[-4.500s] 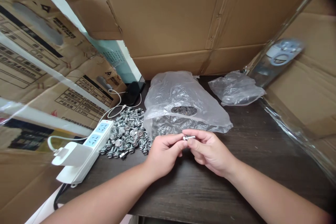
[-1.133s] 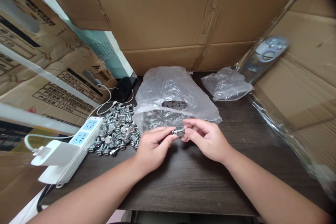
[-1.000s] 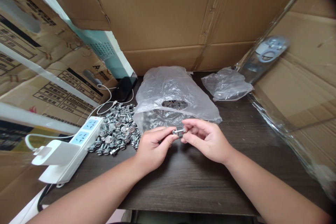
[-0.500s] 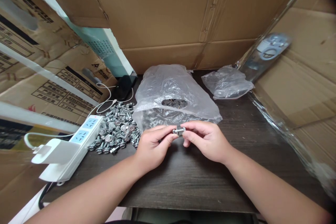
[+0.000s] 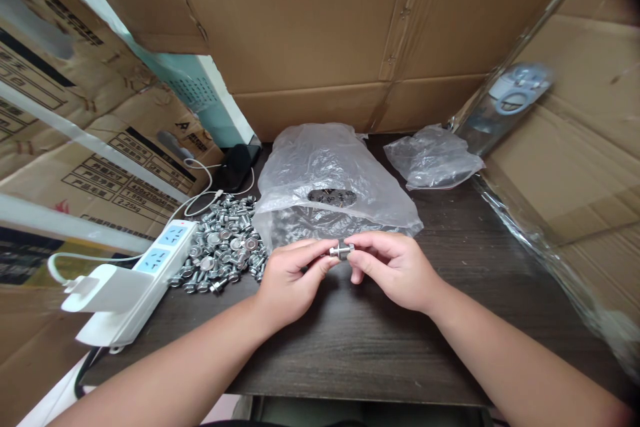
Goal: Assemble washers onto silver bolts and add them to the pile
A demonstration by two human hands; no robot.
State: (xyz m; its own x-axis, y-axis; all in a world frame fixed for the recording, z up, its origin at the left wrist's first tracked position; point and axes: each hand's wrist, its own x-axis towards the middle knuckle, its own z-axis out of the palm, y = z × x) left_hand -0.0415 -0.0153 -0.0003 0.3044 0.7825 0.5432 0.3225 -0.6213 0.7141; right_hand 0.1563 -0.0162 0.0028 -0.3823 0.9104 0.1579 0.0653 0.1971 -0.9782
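A small silver bolt [image 5: 344, 251] lies level between my two hands, just above the table in front of the plastic bag. A wider grey, ring-like part shows around its middle; I cannot make out exactly what it is. My left hand [image 5: 294, 277] pinches the bolt's left end between thumb and fingertips. At the right end, the thumb and index finger of my right hand [image 5: 395, 269] are closed on the same bolt. To the left of my left hand is a heap of flanged bolts [image 5: 220, 247].
A translucent plastic bag [image 5: 320, 153] with a handle hole lies behind my hands, dark pieces showing through the hole. A smaller bag [image 5: 435, 160] is at back right. A power strip [image 5: 150, 280] with a white charger and cables borders the left. Cardboard walls [image 5: 310, 20] enclose the table [image 5: 350, 353].
The wider grey part now shows around the bolt's middle, where a thin shank showed before. Both hands have stayed in nearly the same place.
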